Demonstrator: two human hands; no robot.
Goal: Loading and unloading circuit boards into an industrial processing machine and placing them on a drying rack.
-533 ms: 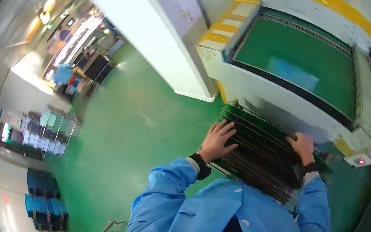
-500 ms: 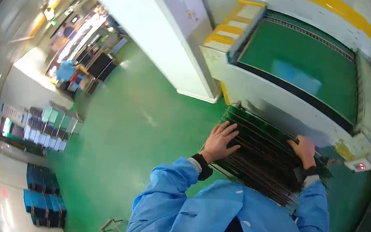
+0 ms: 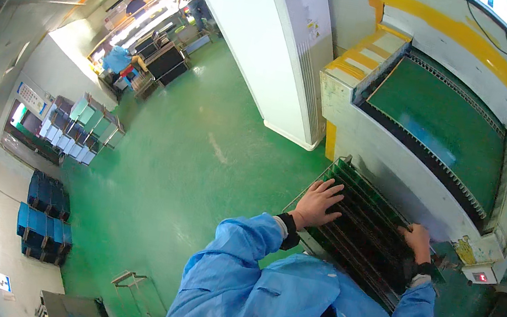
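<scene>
A rack [image 3: 292, 204] stands in front of me, with several thin dark green panels [image 3: 365, 234] set upright in it, side by side. My left hand [image 3: 319, 205] lies over the panels' top edges at the rack's left end, fingers spread. At the right end my right hand [image 3: 417, 241] is closed, its fingers curled at the edge of a panel; the fingertips are partly hidden. Beyond the rack, a white machine [image 3: 392, 142] carries a flat green board [image 3: 442, 130] between toothed conveyor edges.
A tall white cabinet unit [image 3: 268, 50] stands left of the machine. Stacked bins [image 3: 79, 127] and blue crates [image 3: 45, 220] line the left wall. A metal frame [image 3: 140, 298] is on the green floor [image 3: 202, 151] at lower left. A person in blue [image 3: 115, 60] sits far off.
My view has shifted, so the machine and rack sit further right and lower. My left hand stays spread on the panels; my right hand's fingers have curled in more at the panel edge.
</scene>
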